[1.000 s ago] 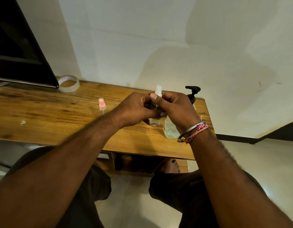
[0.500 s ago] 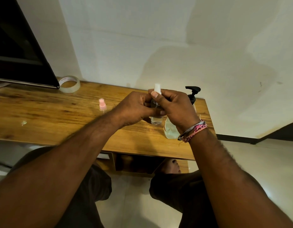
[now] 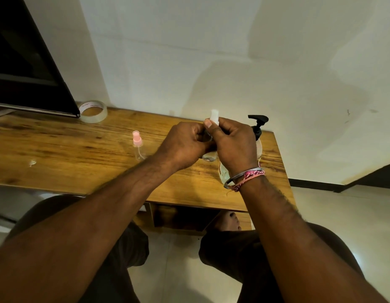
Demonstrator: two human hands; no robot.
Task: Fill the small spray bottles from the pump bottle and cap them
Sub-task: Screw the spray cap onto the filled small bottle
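A white-capped spray bottle (image 3: 209,157) is gripped above the table (image 3: 69,154) by the left hand (image 3: 185,145), its cap (image 3: 214,115) pinched by the right hand (image 3: 235,145).

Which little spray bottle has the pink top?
The pink-topped bottle standing alone on the desk, left of the hands. The other small bottle, held in both hands, has a white top.
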